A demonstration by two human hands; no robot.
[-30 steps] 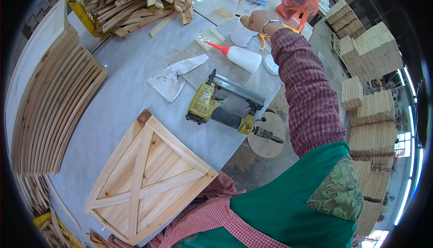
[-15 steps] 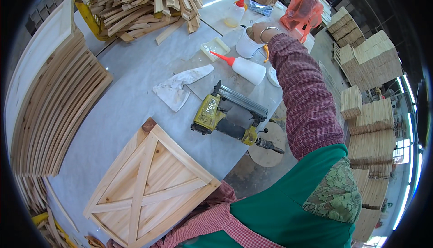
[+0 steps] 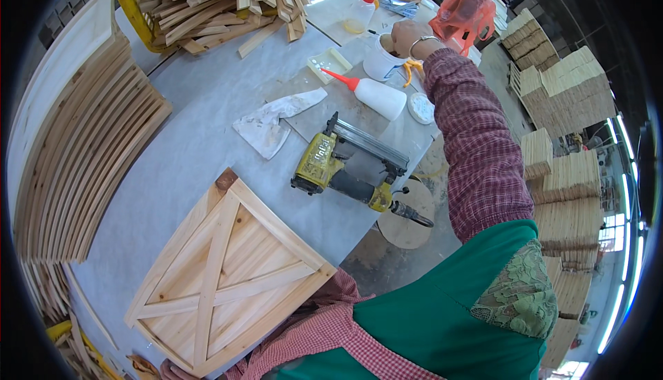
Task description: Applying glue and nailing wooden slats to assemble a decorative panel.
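Note:
My right hand [image 3: 413, 37] is over the far right rim of a white tub [image 3: 382, 62], its fingers bent together. Their tips are partly hidden, so what they hold cannot be made out. A pair of orange handles [image 3: 412, 72] and a round white lid [image 3: 420, 108] lie close to the tub. My left hand is out of sight; its sleeve [image 3: 342, 289] runs behind a wooden panel [image 3: 235, 290] with crossed slats, which rests at the table's near edge. Between panel and tub lies a yellow-and-black nail gun [image 3: 349, 166] with a hose fitting.
A white glue bottle [image 3: 381, 99] with a red nozzle lies by a small tray [image 3: 329, 64] and a white cloth [image 3: 276, 121]. Another red-tipped bottle [image 3: 360, 12] stands behind. Curved panels [image 3: 90, 138] line the left; a yellow crate [image 3: 141, 24] holds wood strips. A red plastic bag [image 3: 464, 15] sits far right.
My right hand has risen and shifted slightly right, out of the tub toward its rim. The table things have shifted a little in view as my head moved.

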